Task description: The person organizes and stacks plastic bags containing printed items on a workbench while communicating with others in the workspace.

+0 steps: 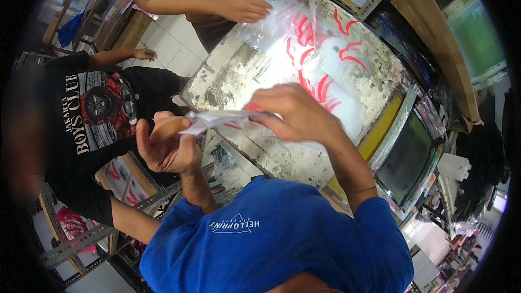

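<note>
Head view, looking down: I hold a thin, clear plastic piece (217, 121) with some red on it, up in front of my blue shirt (304, 228), above the near edge of a worn, paint-stained table (214, 84). My left grip (169, 144), palm turned up, is closed on its left end with the fingers curled. My right grip (290, 113), knuckles up, pinches its right end. The piece is blurred and creased, so I cannot tell whether it is one sheet or a folded bag.

Beyond my right grip, red-marked clear sheets (339, 59) lie loosely spread and overlapping across the table. At the far side a co-worker in a brown shirt reaches one hand (244, 9) to the edge of the spread and, with the other, holds up a narrow clear strip (311, 11). To the left stands a person in a black shirt (111, 103). To the right rests a framed screen (401, 154).

As I judge it, film this limp calls for light, even tension between both grips, pinching only near the ends, keeping my fingers off the red, and staying above the loose sheets so none get dragged.
</note>
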`<move>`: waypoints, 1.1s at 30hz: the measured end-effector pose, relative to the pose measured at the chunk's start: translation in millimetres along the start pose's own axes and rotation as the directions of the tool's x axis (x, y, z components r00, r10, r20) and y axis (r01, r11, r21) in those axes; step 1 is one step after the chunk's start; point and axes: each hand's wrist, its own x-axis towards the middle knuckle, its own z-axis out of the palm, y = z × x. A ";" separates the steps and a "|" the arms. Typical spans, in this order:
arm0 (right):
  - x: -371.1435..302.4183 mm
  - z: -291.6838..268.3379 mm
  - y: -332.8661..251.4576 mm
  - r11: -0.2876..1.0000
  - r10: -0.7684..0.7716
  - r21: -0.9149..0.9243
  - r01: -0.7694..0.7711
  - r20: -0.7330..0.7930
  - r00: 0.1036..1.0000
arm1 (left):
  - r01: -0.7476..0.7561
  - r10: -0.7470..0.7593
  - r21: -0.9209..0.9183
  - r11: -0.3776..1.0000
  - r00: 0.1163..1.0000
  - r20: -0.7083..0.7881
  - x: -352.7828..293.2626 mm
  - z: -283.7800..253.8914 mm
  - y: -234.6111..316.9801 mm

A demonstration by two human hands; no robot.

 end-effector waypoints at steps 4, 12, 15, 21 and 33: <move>-38.9 -42.1 -46.4 0.997 0.071 -0.024 -0.069 0.047 0.996 | 0.162 -0.150 -0.138 0.977 0.985 0.090 -6.7 15.2 11.6; -80.0 -74.0 74.3 0.874 0.486 -0.016 -0.486 0.071 0.871 | 0.713 -0.788 0.341 0.613 0.581 0.204 -110.2 63.5 -90.9; -88.7 -52.9 148.1 0.790 0.613 -0.087 -0.607 0.129 0.779 | 0.689 -0.815 0.471 0.550 0.566 0.124 -168.5 68.5 -149.6; -94.9 -30.0 197.4 0.635 0.723 -0.442 -0.634 0.050 0.689 | 0.463 -0.777 0.686 0.562 0.579 0.247 -153.2 98.8 -177.7; -102.2 6.5 192.5 0.497 0.408 -0.657 -0.567 -0.399 0.821 | 0.526 -0.538 0.259 0.810 0.842 -0.027 -64.6 48.1 -120.5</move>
